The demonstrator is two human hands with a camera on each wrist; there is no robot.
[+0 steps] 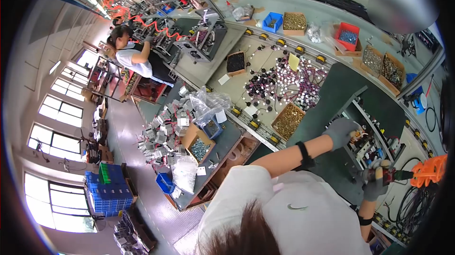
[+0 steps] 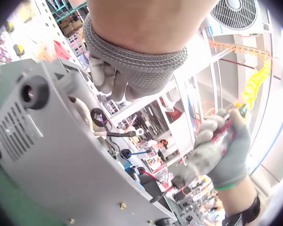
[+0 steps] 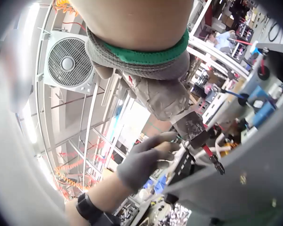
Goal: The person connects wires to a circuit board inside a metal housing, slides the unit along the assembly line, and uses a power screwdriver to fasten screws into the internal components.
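My right hand (image 1: 375,186), in a grey glove, grips a power screwdriver (image 1: 389,175). Its red-banded bit (image 3: 214,160) points down at the rim of a grey metal case (image 2: 61,155). That case has vent slots, rubber feet and brass-coloured screws; its open side shows wiring and components. Over the case's far side is my gloved left hand (image 1: 342,133), fingers loosely bent near the wires. In the right wrist view this left hand (image 3: 144,162) is beside the screwdriver's nose. A black cable with a ring terminal (image 2: 139,133) sticks out of the case, below the left hand.
An orange coiled hose (image 1: 429,170) runs up beside the screwdriver. On the bench, a box of brass-coloured parts (image 1: 288,120) stands near a pile of white connectors with wires (image 1: 284,82). A red bin (image 1: 347,36) is on the shelf behind. Another person (image 1: 137,56) works further along.
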